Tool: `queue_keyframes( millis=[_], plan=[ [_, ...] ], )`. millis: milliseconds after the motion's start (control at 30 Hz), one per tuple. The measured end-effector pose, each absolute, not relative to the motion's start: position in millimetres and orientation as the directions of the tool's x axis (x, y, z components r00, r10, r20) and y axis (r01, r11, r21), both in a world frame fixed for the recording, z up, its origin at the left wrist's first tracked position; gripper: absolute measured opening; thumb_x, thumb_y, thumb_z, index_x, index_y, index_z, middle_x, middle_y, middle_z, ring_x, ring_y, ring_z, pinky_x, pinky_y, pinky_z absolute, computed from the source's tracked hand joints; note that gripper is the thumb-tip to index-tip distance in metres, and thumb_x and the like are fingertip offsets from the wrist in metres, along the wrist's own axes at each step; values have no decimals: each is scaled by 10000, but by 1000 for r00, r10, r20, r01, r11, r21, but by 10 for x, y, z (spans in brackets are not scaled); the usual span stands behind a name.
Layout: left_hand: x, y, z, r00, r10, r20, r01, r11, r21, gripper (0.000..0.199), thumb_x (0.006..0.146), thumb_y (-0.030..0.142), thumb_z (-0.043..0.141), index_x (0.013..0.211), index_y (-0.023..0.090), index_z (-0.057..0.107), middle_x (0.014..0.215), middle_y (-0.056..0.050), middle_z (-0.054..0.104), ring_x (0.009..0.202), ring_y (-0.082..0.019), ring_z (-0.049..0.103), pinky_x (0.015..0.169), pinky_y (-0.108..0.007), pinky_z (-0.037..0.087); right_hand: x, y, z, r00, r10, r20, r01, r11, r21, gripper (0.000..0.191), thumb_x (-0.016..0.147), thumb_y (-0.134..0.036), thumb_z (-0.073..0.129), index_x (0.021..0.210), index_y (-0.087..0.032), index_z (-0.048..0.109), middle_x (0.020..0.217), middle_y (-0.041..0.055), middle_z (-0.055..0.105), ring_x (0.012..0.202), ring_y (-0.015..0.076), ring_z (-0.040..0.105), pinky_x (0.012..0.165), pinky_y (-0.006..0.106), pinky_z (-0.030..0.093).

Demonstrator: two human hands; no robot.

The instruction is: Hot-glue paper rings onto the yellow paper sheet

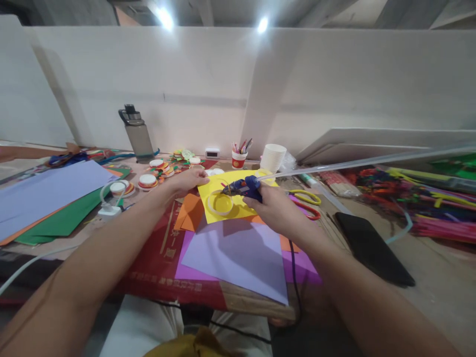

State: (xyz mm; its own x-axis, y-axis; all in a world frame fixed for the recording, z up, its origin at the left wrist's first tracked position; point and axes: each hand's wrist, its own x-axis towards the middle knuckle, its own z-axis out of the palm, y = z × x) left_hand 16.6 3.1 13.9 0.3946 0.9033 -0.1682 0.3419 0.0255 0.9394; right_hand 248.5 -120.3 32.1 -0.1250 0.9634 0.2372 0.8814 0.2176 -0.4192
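Observation:
My right hand (273,206) grips a blue hot glue gun (243,187), from whose back end a long clear glue stick (334,164) runs out to the right. The gun's nozzle is over a thin white ring (210,204) lying on a sheet of yellow paper (241,213). At that sheet's upper left corner, my left hand (188,181) has its fingers closed on the edge; the fingertips are partly hidden. Beneath the yellow sheet lie a lavender sheet (238,258), orange paper (191,210) and magenta paper (189,263).
Coloured sheets (48,193), a white plug adapter (109,212), small white-topped discs (148,181) and a bottle (137,136) stand left. Behind are a pen cup (239,159) and stacked paper cups (273,157). Scissors (305,197), a black phone (374,248) and pipe cleaners (446,218) lie right.

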Motion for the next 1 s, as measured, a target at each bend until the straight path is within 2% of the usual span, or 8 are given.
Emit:
queue_keyframes(
  millis=[133,367,600,667,767,833,900,1000],
  plan=[
    [100,-56,217,341,930,-138,234,58,971,300,719,250,743,751,174,455,665,42,550,553,-73,543,502,-199,477,2511,-1237,367,-114,951,288,868,236,-437,266,912,-327,530,1091,-169,648,1023,103,715,898,224,642,715,269,414],
    [137,-152,167,346,887,-305,394,157,905,235,666,193,732,676,179,498,705,-26,657,724,-176,679,611,-273,579,2588,-1219,352,-169,977,128,921,203,-332,262,899,-383,531,998,-190,679,989,95,723,856,237,646,669,281,404],
    [250,-154,17,273,928,-255,390,136,911,172,693,194,649,658,186,480,751,-23,662,793,-180,677,665,-271,559,2602,-1215,363,-166,977,131,951,194,-242,293,917,-360,493,1044,-183,689,1023,121,720,909,266,647,717,311,428],
    [242,-172,37,263,939,-220,575,30,818,189,700,254,659,647,191,489,725,-30,655,778,-201,674,643,-276,529,2600,-1210,363,-153,980,128,957,180,-229,288,914,-358,500,1049,-181,683,1019,124,720,909,270,649,719,314,430],
    [220,-205,80,250,962,-111,887,-181,425,273,725,407,655,628,194,514,681,-60,641,748,-257,661,616,-316,472,2590,-1198,352,-165,981,98,956,183,-229,279,906,-344,509,1061,-180,674,1049,127,717,944,273,648,738,311,433],
    [215,-223,96,269,963,-3,931,-259,259,324,778,491,592,669,191,541,741,-84,662,773,-272,655,642,-338,456,2584,-1187,338,-181,980,77,953,194,-233,278,901,-336,510,1060,-175,671,1080,133,710,979,279,642,751,311,433],
    [225,-238,87,345,937,56,889,-345,302,345,819,525,544,776,184,581,871,-92,688,835,-256,653,695,-337,466,2581,-1178,323,-197,978,74,948,210,-239,277,901,-339,506,1048,-172,671,1086,133,708,991,283,640,756,313,431],
    [272,-267,10,530,848,6,725,-457,515,471,737,535,665,1048,189,590,1110,-91,671,999,-235,639,823,-326,486,2584,-1170,302,-201,977,75,946,214,-243,272,899,-348,511,1039,-175,667,1068,127,710,966,278,645,747,314,427]
  ],
)
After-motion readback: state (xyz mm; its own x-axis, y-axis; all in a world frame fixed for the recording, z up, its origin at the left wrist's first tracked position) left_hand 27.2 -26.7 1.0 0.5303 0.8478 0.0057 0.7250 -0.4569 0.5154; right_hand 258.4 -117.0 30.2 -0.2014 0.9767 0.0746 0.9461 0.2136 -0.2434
